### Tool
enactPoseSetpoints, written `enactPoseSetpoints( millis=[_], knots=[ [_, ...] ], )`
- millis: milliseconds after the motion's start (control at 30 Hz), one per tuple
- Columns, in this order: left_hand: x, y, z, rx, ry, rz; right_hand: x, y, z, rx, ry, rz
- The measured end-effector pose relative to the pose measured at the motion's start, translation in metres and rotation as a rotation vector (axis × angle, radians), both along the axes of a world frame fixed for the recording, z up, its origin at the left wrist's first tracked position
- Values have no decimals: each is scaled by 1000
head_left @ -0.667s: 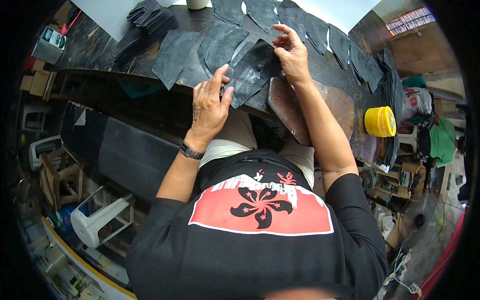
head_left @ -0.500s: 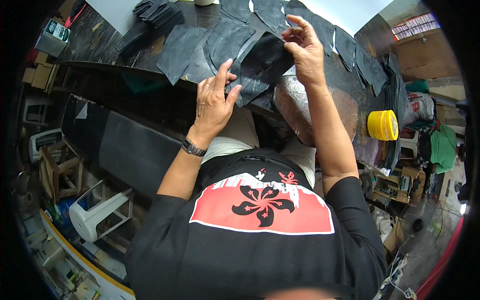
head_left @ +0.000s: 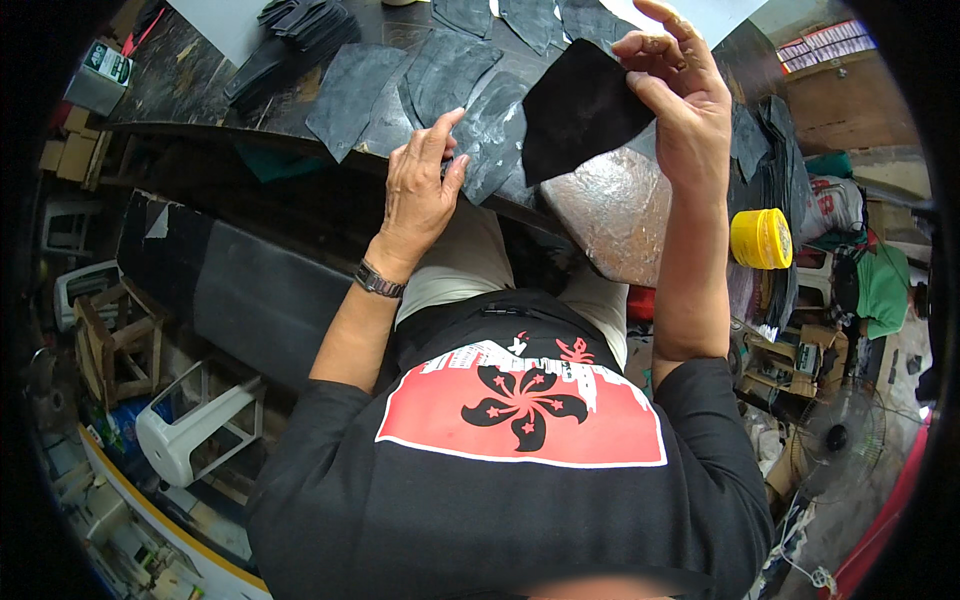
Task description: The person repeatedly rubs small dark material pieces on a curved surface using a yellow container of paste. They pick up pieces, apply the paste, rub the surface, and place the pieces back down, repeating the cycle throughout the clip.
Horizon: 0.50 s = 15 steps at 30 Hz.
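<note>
My right hand [head_left: 685,105] pinches the upper right corner of a black, leather-like cut piece [head_left: 582,112] and holds it raised at the table's near edge. My left hand [head_left: 422,185], a watch on its wrist, has its fingers apart and grips nothing. Its fingertips are beside a greyish-black cut piece [head_left: 495,140] lying on the table; whether they touch it I cannot tell. Farther left lie another flat cut piece [head_left: 352,98] and one with a curved edge [head_left: 450,75]. Below the raised piece is a shiny, wrinkled, silvery-brown slab [head_left: 615,215].
The dark worktable [head_left: 185,85] carries a stack of black pieces [head_left: 300,55] at the back left and more pieces along its far side. A yellow tub [head_left: 761,239] stands at right. A black bench [head_left: 250,285] and white plastic stool [head_left: 195,425] are at left.
My right hand has lifted the black piece up and to the right, away from the grey piece beneath, which now shows more. The left hand has shifted only slightly.
</note>
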<state>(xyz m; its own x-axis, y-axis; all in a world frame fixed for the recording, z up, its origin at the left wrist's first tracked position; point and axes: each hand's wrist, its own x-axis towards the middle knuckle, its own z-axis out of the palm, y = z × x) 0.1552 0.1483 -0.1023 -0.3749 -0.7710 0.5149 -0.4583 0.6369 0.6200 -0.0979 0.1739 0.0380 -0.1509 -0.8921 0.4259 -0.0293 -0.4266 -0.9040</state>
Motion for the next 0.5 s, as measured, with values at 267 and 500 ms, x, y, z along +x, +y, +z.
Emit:
enactPoseSetpoints(
  millis=[267, 500],
  knots=[
    [9, 14, -2, 354, 484, -154, 11, -8, -12, 194, -66, 87],
    [4, 38, -11, 619, 584, -179, 22, -74, -105, 352, 424, -200]
  ],
)
